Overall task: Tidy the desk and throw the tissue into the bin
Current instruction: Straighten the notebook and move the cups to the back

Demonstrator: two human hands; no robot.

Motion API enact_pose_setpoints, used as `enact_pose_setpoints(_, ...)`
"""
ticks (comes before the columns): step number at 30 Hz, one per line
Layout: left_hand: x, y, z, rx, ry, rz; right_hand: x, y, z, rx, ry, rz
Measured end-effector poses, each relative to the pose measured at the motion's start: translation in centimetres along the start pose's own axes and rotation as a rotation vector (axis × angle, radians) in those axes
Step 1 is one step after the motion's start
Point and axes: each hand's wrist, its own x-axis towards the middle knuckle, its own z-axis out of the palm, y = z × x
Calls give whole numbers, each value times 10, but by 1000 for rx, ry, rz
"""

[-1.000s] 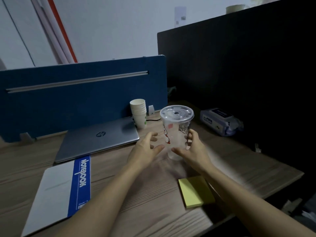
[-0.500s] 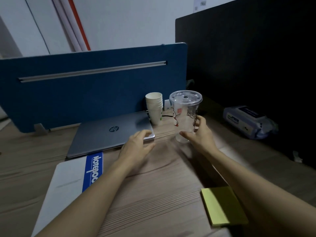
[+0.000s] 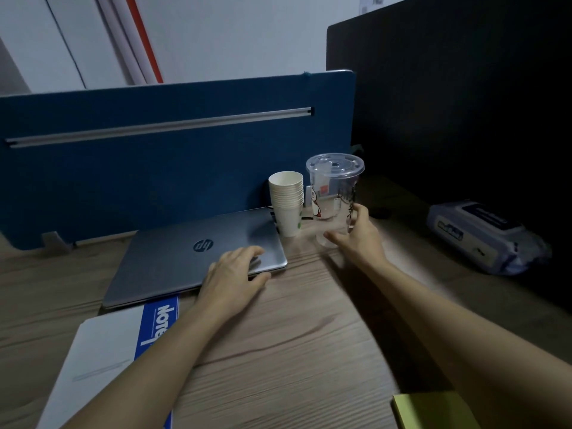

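Head view
Right hand (image 3: 359,235): grip curled round the clear cup (image 3: 334,193), standing it far on the surface (image 3: 294,351) beside the paper cups (image 3: 286,202), likely to group them.
Left hand (image 3: 235,274): fingers apart, resting on laptop (image 3: 185,249) corner.
Tissue: none visible; wipes pack (image 3: 483,233) far right.

Wooden desk (image 3: 294,351), grain running left to right. Far side: closed grey laptop (image 3: 192,252) against the blue divider, stack of paper cups (image 3: 286,202) just right of it, clear lidded plastic cup (image 3: 334,193) beside the stack. Far right: pack of wipes (image 3: 483,236). Near left: notebook (image 3: 108,351), its far edge at the laptop's front. Near right corner: yellow sticky pad (image 3: 433,411), partly cut off.
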Motion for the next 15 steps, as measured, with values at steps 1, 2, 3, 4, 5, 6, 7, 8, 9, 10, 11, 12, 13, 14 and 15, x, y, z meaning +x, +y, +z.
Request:
enact_pose_setpoints(1,2,0,0,2,-2,5,3,-1,1,-3,1,-2)
enact_pose_setpoints(2,3,-1,1,4,-4,9,7,-1,4,-4,4,-1)
enact_pose_setpoints(3,5,-1,1,6,-2,13,10,-2,6,-7,6,0)
enact_pose_setpoints(4,7,-1,2,7,-1,15,13,-2,8,-7,2,2)
enact_pose_setpoints(5,9,-1,2,6,-1,16,16,-3,11,-6,-5,7)
enact_pose_setpoints(6,10,-2,3,6,0,17,19,-3,13,-5,-10,9)
enact_pose_setpoints(7,11,-2,3,7,1,21,21,-3,15,-7,-11,9)
enact_pose_setpoints(8,12,-2,3,9,0,26,23,-3,17,-13,-6,5)
enact_pose_setpoints(9,13,-2,3,11,-1,30,25,-3,18,-23,2,-3)
enact_pose_setpoints(10,13,-2,4,12,0,33,26,-2,19,-33,11,-10)
enact_pose_setpoints(11,13,-2,4,12,1,35,28,-1,20,-36,14,-12)
enact_pose_setpoints(12,13,-2,4,12,1,35,29,-1,20,-33,11,-12)
enact_pose_setpoints(13,13,-2,5,12,1,36,30,-1,20,-30,5,-11)
enact_pose_setpoints(14,12,-2,5,15,1,41,31,-1,21,-30,1,-10)
enact_pose_setpoints(15,12,-2,5,18,-1,47,31,-2,21,-31,-1,-7)
